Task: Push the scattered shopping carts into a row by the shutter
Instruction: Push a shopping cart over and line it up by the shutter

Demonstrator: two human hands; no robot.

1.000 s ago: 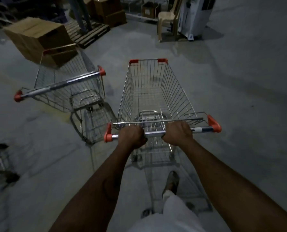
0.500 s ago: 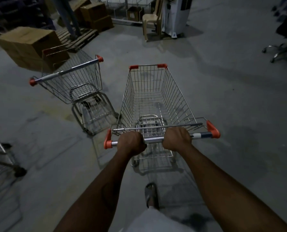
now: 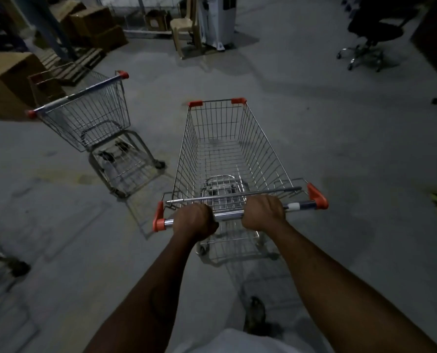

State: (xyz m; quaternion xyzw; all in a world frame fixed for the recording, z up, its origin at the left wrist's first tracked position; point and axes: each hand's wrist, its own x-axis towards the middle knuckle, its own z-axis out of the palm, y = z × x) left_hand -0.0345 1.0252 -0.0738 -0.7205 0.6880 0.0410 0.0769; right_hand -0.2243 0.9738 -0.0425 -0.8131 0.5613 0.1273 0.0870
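Two silver wire shopping carts: near one point(image 3: 227, 159) with handle gripped by left hand point(image 3: 195, 221) and right hand point(image 3: 263, 212); second cart point(image 3: 90, 118) far left. A third's wheel point(image 3: 20, 267) is cut off at the left edge.

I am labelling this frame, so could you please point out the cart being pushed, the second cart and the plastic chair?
Pushed cart point(image 3: 228, 215): head view, on the handle bar between the hands.
Second cart point(image 3: 85, 118): head view, on its wire basket.
Plastic chair point(image 3: 180, 22): head view, on the seat.
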